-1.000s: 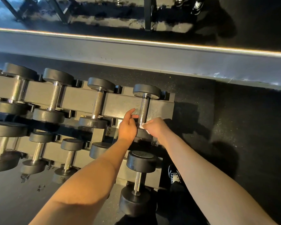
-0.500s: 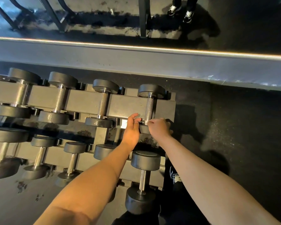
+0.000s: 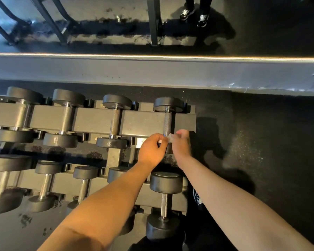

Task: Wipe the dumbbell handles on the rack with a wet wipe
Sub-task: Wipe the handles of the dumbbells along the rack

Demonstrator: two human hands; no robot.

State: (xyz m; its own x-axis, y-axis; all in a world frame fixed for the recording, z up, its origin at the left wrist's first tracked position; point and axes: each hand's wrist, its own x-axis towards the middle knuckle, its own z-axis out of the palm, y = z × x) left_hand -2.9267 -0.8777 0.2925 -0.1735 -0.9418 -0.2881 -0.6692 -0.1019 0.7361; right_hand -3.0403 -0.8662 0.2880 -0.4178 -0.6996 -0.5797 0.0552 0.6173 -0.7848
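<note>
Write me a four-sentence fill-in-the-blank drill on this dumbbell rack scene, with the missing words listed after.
1. Both hands meet at the near end of the ____most dumbbell handle on the upper row.
2. The small pale wipe sits between the left hand and the ____ hand.
3. The rack holds ____ rows of dumbbells.
4. The floor beside the rack is ____ in colour.

Missing words: right; right; two; black

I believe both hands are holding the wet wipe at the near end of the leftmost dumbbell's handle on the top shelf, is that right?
Not quite: it is the rightmost dumbbell on the top shelf, not the leftmost. The head view shows the left hand and right hand meeting at the near end of its handle with the wet wipe between them.
</note>
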